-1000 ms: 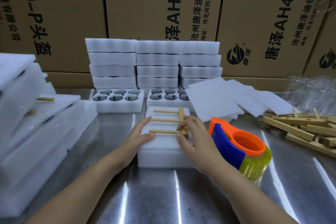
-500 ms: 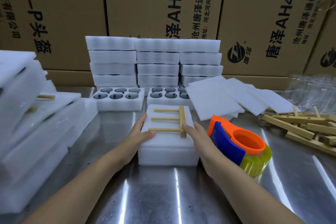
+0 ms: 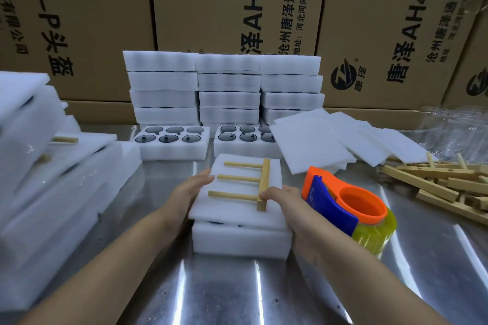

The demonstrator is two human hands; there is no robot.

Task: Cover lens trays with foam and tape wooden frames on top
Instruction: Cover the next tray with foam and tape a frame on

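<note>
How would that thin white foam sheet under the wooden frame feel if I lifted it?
Probably light and bendy: the thin white foam sheet looks slim, with a gap above the thick foam tray. The untaped wooden comb-shaped frame on top would likely slide off.

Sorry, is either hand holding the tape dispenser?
No, the tape dispenser stands on the table; the left hand and right hand hold the foam sheet.
</note>
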